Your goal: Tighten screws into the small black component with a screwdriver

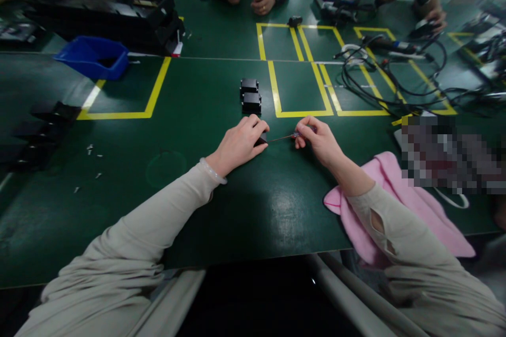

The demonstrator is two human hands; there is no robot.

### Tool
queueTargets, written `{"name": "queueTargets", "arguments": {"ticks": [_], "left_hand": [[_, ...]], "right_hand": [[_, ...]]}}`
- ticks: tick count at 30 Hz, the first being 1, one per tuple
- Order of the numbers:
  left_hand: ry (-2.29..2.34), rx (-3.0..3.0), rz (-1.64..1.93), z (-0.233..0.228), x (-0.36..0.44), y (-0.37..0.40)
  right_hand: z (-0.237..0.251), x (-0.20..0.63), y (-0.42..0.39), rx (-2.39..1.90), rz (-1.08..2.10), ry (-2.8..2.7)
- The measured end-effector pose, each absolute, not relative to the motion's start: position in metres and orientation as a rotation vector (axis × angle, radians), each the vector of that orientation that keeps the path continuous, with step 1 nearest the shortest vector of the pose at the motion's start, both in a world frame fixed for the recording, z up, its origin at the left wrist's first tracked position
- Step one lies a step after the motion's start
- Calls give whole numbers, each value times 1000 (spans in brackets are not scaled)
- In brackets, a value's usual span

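Note:
My left hand (241,142) rests on the green table (205,116) with its fingers closed over a small black block (261,140), mostly hidden under the fingers. My right hand (316,139) pinches the handle of a thin screwdriver (282,138) whose shaft lies level and points left, its tip at the black block. Two more small black blocks (250,96) stand together on the table just beyond my hands.
A pink cloth (399,195) lies under my right forearm. A blue bin (93,56) and a black tray (106,13) stand far left, small screws (90,149) at left, tangled cables (391,73) far right. Other people's hands work along the far edge.

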State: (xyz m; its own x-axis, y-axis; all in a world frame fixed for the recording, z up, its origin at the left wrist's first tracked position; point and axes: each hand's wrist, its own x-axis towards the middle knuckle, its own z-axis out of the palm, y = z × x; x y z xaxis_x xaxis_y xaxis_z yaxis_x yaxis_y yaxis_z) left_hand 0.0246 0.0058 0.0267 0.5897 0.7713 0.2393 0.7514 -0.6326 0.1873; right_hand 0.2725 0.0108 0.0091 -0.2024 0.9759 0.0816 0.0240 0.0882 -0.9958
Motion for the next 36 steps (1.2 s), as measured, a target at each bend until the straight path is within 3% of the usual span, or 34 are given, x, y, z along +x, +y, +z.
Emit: {"name": "queueTargets", "arguments": {"ticks": [36], "left_hand": [[1361, 2734, 450, 26, 26, 5]], "right_hand": [[5, 272, 13, -1139, 1228, -1377]]}}
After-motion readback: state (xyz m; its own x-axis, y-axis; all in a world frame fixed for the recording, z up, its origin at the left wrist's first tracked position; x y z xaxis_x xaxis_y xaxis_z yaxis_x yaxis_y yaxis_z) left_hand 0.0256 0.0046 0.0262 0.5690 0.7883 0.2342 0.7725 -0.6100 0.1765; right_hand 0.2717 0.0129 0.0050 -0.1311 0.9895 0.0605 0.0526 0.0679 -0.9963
